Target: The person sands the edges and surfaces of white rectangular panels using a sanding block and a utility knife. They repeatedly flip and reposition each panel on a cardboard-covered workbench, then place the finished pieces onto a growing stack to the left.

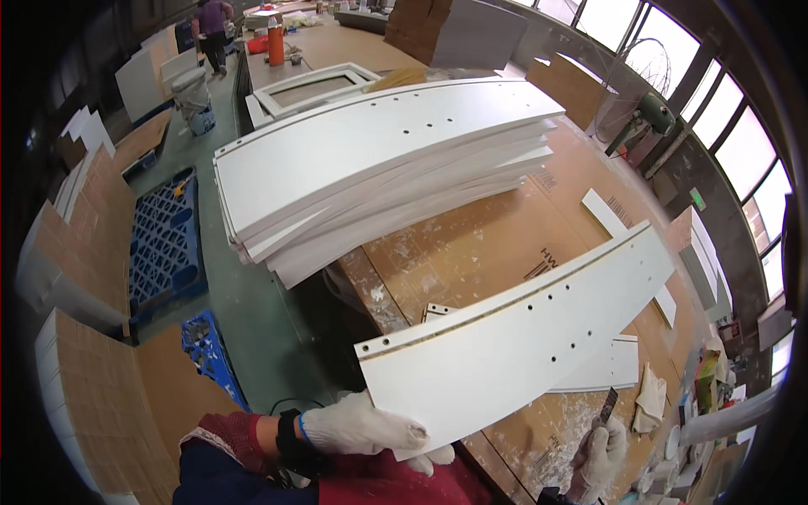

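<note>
My left hand (370, 427), in a white work glove, is closed round the near left corner of a long white panel (505, 328). The panel has drilled holes and a groove along its far edge, and it slants up to the right above the table (471, 244). My right hand (601, 454), gloved as well, is closed on a putty knife (609, 406) whose dark blade points up, below the panel's near edge. Under the held panel another white board (623, 366) lies partly hidden. Farther off, similar white panels stand in a tall stack (379, 139).
A crumpled cloth (650, 400) lies right of the putty knife. A narrow white board (604, 212) rests beyond the held panel. At the far right is a green fan (655, 114). Blue pallets (164, 244) and stacked boards (93, 421) stand left; a person (212, 34) is far off.
</note>
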A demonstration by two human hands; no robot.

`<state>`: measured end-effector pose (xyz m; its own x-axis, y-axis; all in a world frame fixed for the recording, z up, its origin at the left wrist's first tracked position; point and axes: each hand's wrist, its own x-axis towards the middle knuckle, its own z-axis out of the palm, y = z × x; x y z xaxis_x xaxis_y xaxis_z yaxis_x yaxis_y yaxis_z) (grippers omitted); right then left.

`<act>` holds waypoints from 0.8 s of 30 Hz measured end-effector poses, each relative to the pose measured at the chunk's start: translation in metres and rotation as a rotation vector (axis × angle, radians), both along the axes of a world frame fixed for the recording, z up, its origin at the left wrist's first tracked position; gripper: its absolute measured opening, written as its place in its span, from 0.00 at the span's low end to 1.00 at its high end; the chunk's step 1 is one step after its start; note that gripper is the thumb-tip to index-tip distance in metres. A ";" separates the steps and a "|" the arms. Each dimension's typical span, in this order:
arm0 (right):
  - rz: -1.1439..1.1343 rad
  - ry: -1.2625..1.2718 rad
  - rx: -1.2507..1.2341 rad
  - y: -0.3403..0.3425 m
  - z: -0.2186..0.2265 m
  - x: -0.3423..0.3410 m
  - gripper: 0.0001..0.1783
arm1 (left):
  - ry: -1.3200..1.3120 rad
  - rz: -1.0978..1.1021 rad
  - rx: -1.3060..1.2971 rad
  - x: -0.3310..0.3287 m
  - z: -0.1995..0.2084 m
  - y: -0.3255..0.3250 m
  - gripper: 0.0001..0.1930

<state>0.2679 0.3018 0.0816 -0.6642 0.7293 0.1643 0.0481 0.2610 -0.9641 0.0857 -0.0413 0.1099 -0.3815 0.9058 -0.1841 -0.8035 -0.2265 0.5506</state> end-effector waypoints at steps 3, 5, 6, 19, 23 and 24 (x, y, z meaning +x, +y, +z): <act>-0.040 0.040 -0.024 0.003 -0.004 0.002 0.14 | 0.111 -0.029 -0.071 -0.010 0.035 -0.017 0.25; 0.018 0.042 -0.044 0.008 -0.013 0.001 0.15 | 0.231 0.102 -0.111 -0.009 0.059 -0.037 0.25; 0.048 0.077 -0.060 0.012 -0.018 -0.001 0.15 | 0.113 0.198 0.071 -0.010 0.060 -0.045 0.25; 0.166 -0.025 -0.150 -0.022 0.021 -0.018 0.13 | 0.330 0.920 0.008 -0.085 0.098 -0.116 0.12; 0.114 -0.042 -0.171 -0.024 0.023 -0.017 0.11 | 0.384 1.038 -0.056 -0.095 0.092 -0.115 0.10; 0.101 -0.038 -0.183 -0.025 0.024 -0.018 0.09 | 0.390 1.075 -0.063 -0.098 0.090 -0.113 0.10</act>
